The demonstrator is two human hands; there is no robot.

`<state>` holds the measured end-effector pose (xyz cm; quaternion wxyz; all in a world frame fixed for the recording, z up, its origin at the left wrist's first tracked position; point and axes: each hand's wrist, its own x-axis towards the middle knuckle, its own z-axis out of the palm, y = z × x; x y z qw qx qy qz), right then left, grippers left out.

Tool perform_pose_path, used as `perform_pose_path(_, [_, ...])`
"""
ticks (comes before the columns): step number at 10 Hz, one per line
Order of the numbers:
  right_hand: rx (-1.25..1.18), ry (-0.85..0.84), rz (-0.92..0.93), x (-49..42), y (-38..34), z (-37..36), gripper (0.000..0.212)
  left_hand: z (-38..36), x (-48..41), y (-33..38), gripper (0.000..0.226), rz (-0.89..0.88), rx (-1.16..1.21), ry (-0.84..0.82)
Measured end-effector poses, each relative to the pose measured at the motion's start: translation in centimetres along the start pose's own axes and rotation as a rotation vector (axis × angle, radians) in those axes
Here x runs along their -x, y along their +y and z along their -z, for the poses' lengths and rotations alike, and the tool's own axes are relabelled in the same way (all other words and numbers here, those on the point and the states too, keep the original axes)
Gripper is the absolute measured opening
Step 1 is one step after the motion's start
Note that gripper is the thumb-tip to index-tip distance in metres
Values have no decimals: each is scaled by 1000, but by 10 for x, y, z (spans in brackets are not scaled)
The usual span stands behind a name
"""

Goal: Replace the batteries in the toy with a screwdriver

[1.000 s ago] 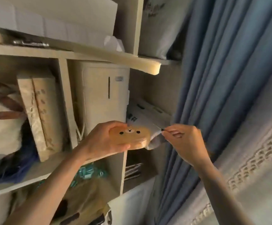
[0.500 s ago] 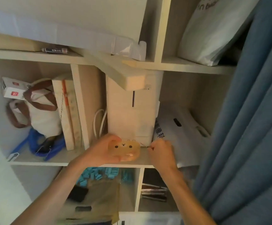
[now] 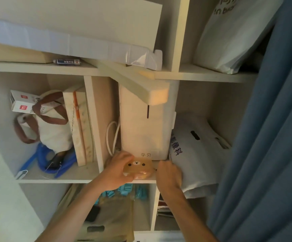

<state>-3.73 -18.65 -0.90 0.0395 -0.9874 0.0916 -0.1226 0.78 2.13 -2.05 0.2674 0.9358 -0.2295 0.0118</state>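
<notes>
Hands (image 3: pixel 117 173) holding bear toy (image 3: pixel 137 169), shelf (image 3: pixel 72 177) edge

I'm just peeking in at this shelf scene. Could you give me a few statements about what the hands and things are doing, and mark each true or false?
1. The left hand holds a bear-face toy. True.
2. The toy rests flat on the floor. False: it is held up at the front edge of the shelf.
3. A blue curtain hangs at the right. True.
4. The right hand is far from the toy. False: it is right beside it.
5. The white box behind the toy lies flat. False: it stands upright.
</notes>
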Motion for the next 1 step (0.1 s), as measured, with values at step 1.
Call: perform_pose_path(1, [-43, 41, 36, -1, 1, -1, 17, 1, 8, 8, 78, -51, 99, 34])
